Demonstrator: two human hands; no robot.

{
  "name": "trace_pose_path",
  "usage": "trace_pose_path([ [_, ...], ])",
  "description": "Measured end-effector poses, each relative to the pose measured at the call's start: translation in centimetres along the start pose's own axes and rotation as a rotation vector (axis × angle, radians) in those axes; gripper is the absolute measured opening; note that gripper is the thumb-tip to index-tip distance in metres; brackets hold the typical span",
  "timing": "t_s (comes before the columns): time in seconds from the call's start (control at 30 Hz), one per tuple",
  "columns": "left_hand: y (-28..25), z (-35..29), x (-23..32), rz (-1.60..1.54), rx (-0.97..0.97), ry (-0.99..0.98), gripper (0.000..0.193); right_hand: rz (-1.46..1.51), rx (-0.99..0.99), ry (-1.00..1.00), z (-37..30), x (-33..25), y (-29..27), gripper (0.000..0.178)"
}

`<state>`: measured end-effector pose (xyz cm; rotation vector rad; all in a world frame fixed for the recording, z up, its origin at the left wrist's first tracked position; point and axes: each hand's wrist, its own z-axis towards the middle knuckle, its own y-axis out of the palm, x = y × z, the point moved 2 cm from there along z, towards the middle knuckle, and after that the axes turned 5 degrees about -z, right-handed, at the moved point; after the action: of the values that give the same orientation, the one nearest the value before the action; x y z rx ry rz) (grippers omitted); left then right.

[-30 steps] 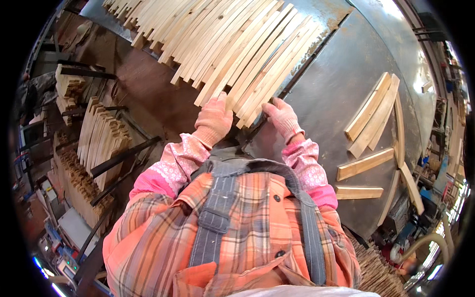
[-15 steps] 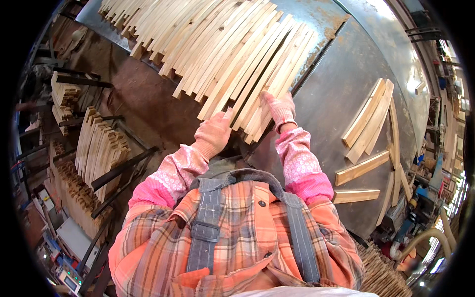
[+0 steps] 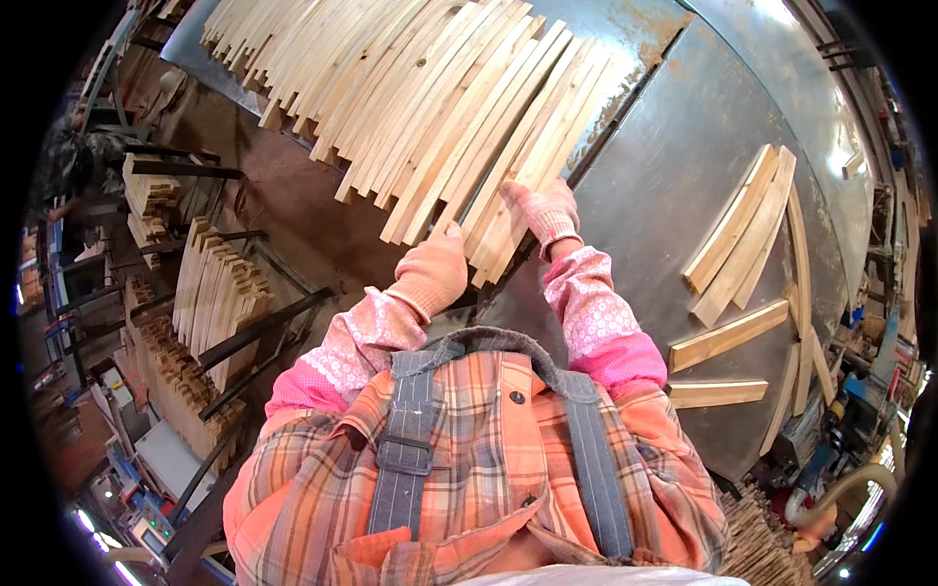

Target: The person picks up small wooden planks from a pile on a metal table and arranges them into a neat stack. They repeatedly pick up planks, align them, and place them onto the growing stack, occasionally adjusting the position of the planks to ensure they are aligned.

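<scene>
A long row of pale wooden strips (image 3: 391, 127) lies side by side on a metal table (image 3: 645, 186), their near ends jutting past its edge. My left hand (image 3: 433, 273), in a pinkish knit glove, is closed at the near ends, its thumb against one strip; its other fingers are partly hidden. My right hand (image 3: 545, 212), gloved alike, is closed over the rightmost strips (image 3: 532, 161), fingers across their tops. A narrow dark gap separates this right-hand group from part of the row.
Several loose, slightly curved wooden pieces (image 3: 733, 234) lie on the metal surface to the right. Stacked wooden pieces (image 3: 220, 298) stand at the left among dark metal bars (image 3: 259, 327). A seam (image 3: 630, 107) crosses the tabletop. More thin wood (image 3: 767, 532) is piled at lower right.
My right hand reaches slightly farther left across the strips. My left hand sits a little nearer to me, still at the strip ends. The whole view has shifted slightly.
</scene>
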<state>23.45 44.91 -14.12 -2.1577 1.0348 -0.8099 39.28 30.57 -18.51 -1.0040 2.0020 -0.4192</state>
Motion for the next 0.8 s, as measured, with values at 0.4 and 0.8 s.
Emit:
trace_pose_path([
  [0.4, 3.0, 1.1, 1.1, -0.875, 0.041, -0.276, 0.067, 0.138, -0.247, 0.099, -0.1, 1.1, -3.2, 0.057],
  [0.8, 1.8, 0.8, 1.4, -0.940, -0.087, 0.013, 0.061, 0.160, -0.192, -0.006, 1.7, 4.5, -1.9, 0.055],
])
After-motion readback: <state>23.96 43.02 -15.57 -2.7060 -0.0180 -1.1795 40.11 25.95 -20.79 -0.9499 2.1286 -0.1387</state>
